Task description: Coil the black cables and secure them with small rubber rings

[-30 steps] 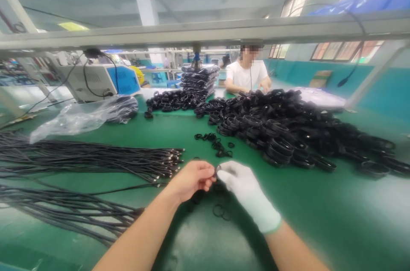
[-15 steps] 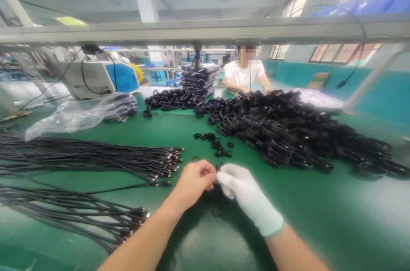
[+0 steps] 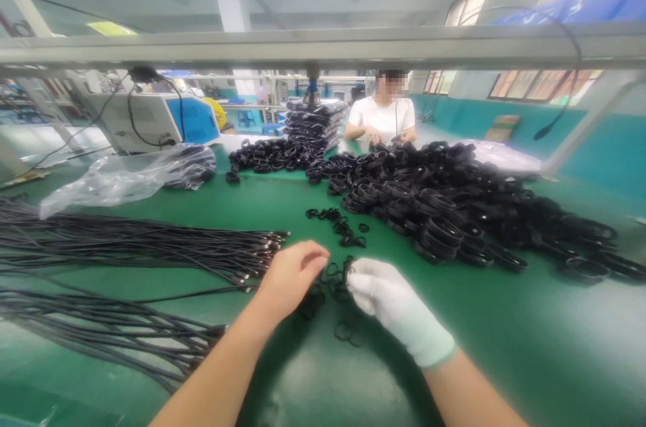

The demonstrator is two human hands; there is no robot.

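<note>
My bare left hand (image 3: 293, 279) hovers over the green table, its fingers loosely bent and the thumb a little apart from them. Nothing shows between them. My right hand (image 3: 396, 302), in a white glove, pinches a small black piece (image 3: 348, 265) between thumb and fingers; its exact kind is mostly hidden. Thin black rings (image 3: 333, 270) lie on the table between my hands, and more black rings (image 3: 344, 331) lie closer to me. Darker loops under my left hand are blurred.
Bundles of black cables (image 3: 237, 252) with metal plugs lie at left. Coiled black cables (image 3: 439, 212) form a large heap at right. Small black rings (image 3: 346, 228) lie ahead. Behind are a plastic bag (image 3: 111, 185), a machine (image 3: 146, 121) and a co-worker (image 3: 381, 114). A rail (image 3: 323, 49) crosses overhead.
My left hand has drawn away to the left from my right hand, uncovering rings between them. My right hand has shifted slightly right, keeping the black piece. The co-worker's hands have moved.
</note>
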